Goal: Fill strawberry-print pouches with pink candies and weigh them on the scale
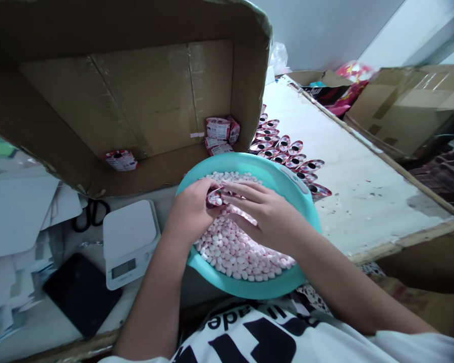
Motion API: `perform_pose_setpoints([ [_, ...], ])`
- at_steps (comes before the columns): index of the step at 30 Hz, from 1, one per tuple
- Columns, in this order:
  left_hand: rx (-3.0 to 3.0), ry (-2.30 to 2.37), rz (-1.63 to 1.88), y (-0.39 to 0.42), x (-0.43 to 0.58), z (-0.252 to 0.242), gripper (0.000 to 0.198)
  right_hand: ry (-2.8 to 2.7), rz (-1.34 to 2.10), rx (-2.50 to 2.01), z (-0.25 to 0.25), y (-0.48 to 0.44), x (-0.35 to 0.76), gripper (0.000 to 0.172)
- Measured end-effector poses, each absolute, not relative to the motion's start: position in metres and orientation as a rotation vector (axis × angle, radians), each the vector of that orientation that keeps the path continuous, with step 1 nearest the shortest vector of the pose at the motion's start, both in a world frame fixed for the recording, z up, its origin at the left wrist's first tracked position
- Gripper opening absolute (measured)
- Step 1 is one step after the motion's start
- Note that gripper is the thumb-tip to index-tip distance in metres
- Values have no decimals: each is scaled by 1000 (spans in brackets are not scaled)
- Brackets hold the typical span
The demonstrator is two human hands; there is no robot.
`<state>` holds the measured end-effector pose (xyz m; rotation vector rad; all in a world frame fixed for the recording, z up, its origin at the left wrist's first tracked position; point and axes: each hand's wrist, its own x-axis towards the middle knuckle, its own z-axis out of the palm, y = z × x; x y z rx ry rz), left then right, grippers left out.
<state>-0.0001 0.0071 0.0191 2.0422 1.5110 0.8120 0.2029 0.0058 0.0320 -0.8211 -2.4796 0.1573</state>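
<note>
A turquoise basin (309,214) in front of me holds a heap of pale pink and white candies (245,252). Over the heap, my left hand (196,201) is closed around a small red-and-white packet (214,197), and white candies show at its open mouth. My right hand (263,209) lies across the packet's far side with its fingers stretched out. Its fingertips are at or very near the packet; whether they touch it I cannot tell.
Behind the basin a large cardboard box (144,101) lies on its side with several filled packets (217,129) inside. Several open packets (283,151) stand on the white table (363,191). At left are a kitchen scale (130,227), black scissors (91,214) and a black slab (82,295).
</note>
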Motion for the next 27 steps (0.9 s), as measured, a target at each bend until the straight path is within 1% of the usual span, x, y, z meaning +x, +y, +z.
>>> perform_pose_setpoints([
  [1,2050,1528,823,7,0,19,25,-2460,138,-825,33,7,208,19],
  [2,2052,1548,834,8,-1,18,25,-2437,124,-841,33,8,213,13],
  [4,2041,1581,859,8,-1,18,26,-2380,115,-890,34,10,219,26],
  [5,2035,1588,867,8,-1,17,25,-2353,121,-901,35,10,220,29],
  [6,2035,1583,866,8,-1,17,25,-2334,128,-907,35,10,219,26],
  [7,2040,1571,859,8,-2,17,25,-2329,131,-909,34,10,217,17],
  [8,2047,1559,851,8,-1,17,25,-2343,136,-901,33,9,215,14],
  [10,2039,1567,837,8,-1,17,25,-2425,139,-887,30,9,211,31],
  [11,2022,1584,836,8,-1,17,25,-2460,131,-889,29,9,210,32],
  [13,1971,1633,841,8,-1,17,24,-2476,107,-895,27,9,212,20],
  [14,1947,1659,841,8,-1,18,24,-2461,91,-910,27,9,213,19],
  [16,1915,1703,844,8,0,18,25,-2420,68,-949,28,8,216,32],
  [17,1906,1719,842,8,0,19,26,-2408,68,-960,29,8,216,33],
  [18,1904,1730,837,8,0,20,26,-2406,74,-969,30,8,216,29],
  [19,1908,1734,829,8,1,21,26,-2412,83,-974,30,9,215,21],
  [20,1913,1732,822,8,1,21,25,-2429,91,-970,30,9,213,18],
  [22,1919,1731,822,8,2,22,25,-2488,111,-962,30,10,210,34],
  [23,1916,1729,830,7,2,22,24,-2510,116,-954,29,10,209,37],
  [24,1912,1724,839,7,2,22,24,-2511,116,-936,29,11,208,33],
  [26,1912,1714,837,7,2,21,23,-2454,107,-892,30,11,208,18],
  [27,1916,1714,831,7,2,20,23,-2412,100,-877,31,11,209,21],
])
